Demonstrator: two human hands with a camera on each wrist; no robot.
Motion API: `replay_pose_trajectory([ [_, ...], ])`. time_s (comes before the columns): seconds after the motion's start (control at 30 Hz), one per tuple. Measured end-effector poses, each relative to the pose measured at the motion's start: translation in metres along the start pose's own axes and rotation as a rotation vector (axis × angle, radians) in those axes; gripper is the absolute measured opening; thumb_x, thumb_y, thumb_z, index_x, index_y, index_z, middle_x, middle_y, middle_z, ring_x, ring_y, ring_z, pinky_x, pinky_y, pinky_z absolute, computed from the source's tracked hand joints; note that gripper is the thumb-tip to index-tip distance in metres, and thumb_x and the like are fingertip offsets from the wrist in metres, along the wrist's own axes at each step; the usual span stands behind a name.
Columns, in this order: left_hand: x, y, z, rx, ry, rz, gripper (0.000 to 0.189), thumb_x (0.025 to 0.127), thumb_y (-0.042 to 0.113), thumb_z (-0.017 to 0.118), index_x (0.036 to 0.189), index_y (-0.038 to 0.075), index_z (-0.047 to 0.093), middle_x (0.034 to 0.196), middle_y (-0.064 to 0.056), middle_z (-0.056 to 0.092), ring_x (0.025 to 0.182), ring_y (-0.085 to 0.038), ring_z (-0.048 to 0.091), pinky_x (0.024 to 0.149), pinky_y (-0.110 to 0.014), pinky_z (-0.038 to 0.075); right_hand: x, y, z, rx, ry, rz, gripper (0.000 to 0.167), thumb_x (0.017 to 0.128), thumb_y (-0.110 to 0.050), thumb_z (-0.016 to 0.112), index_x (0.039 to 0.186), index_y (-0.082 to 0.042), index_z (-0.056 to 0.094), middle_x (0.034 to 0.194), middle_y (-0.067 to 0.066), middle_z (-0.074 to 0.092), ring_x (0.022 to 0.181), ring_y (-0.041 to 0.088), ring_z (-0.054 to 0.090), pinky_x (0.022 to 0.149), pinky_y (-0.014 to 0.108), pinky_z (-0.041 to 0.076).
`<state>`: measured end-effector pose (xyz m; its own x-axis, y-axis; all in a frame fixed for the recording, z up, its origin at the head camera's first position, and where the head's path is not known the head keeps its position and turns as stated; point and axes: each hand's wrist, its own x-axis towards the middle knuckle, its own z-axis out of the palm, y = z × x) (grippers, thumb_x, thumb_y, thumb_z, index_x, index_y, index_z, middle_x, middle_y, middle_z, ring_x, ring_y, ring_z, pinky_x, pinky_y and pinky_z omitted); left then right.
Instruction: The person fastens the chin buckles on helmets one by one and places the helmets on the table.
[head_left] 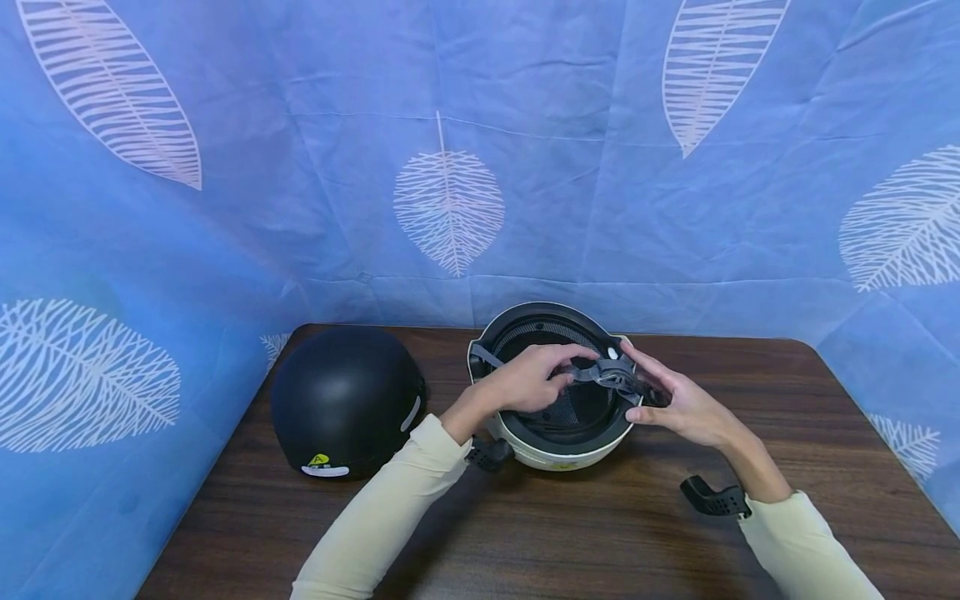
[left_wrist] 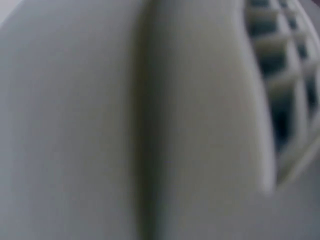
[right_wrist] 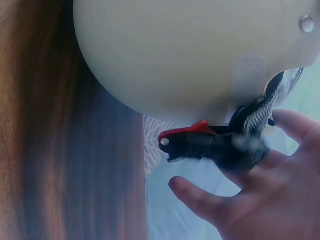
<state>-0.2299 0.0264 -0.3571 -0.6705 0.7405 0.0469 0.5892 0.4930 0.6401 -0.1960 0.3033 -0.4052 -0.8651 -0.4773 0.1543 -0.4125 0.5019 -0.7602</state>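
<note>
A cream helmet (head_left: 558, 457) lies upside down, its black padded inside facing up. Over its opening runs a grey chin strap (head_left: 588, 374), which my left hand (head_left: 528, 379) pinches between thumb and fingers. My right hand (head_left: 686, 408) is at the helmet's right rim with its fingers fairly straight and the thumb spread. In the right wrist view, a black buckle with a red tab (right_wrist: 200, 145) hangs from the strap beside the cream shell (right_wrist: 175, 60), against the right fingers. The left wrist view is filled by a blurred pale surface (left_wrist: 200, 125); its fingers are hidden there.
A black helmet (head_left: 345, 400) with a yellow sticker sits dome up on the left of the dark wooden table (head_left: 600, 533). Behind and at both sides hangs a blue cloth (head_left: 540, 208) with white leaf prints. Each wrist wears a black camera mount (head_left: 716, 497).
</note>
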Motion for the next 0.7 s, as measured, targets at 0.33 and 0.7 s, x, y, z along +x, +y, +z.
replay_pose_trajectory([
  [0.33,-0.013,-0.005,-0.012,-0.048,0.129,-0.037,0.054,0.097,0.0,0.036,0.141,0.022,0.057,0.111,-0.003,0.059,0.097,-0.015,0.051,0.084,-0.026,0.04,0.001,-0.001,0.001,0.111,-0.017,-0.011,0.088,0.09,-0.007,0.071,0.16,-0.012,0.018,0.164,0.018,0.013,0.135,0.05,0.036,0.095,0.012,0.042],
  [0.7,-0.025,-0.006,-0.012,-0.126,0.297,-0.15,0.027,0.09,0.041,0.071,0.106,0.019,0.073,0.092,0.004,0.057,0.077,-0.013,0.048,0.067,-0.025,0.041,-0.001,0.001,0.002,0.224,-0.052,-0.011,0.088,0.091,-0.002,0.069,0.16,-0.01,0.015,0.156,0.032,0.021,0.114,-0.005,0.057,0.079,0.027,0.057],
])
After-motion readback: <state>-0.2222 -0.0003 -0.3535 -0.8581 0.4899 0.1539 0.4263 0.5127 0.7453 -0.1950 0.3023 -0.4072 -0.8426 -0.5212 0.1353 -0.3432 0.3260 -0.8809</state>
